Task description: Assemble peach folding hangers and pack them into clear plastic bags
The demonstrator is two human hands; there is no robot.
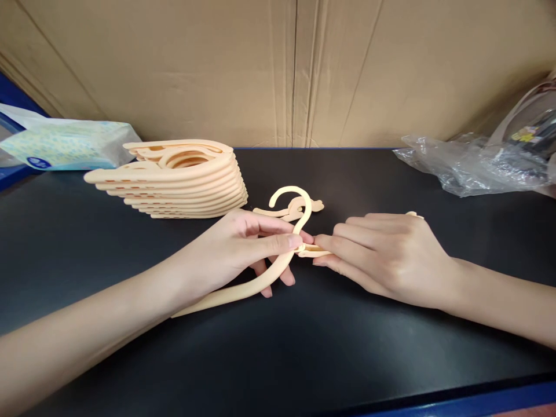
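A peach-coloured plastic folding clothes hanger [260, 282] is held between both hands above the black table, its hook pointing up. My left hand [243, 240] pinches it at the joint below the hook, thumb on top, with one arm of the hanger running down to the left under the wrist. My right hand [386, 255] is closed around the other arm, mostly hiding it; a small tip shows beyond the knuckles. Just behind the hands, another peach hanger [271, 214] lies on the table, partly covered. A neat stack of folded hangers [186, 188] stands behind my left hand.
A soft pack of tissues [73, 145] lies at the back left. Crumpled clear plastic bags [473, 165] sit at the back right. Cardboard [208, 75] walls off the far side of the black tabletop [278, 359], which has a blue front edge.
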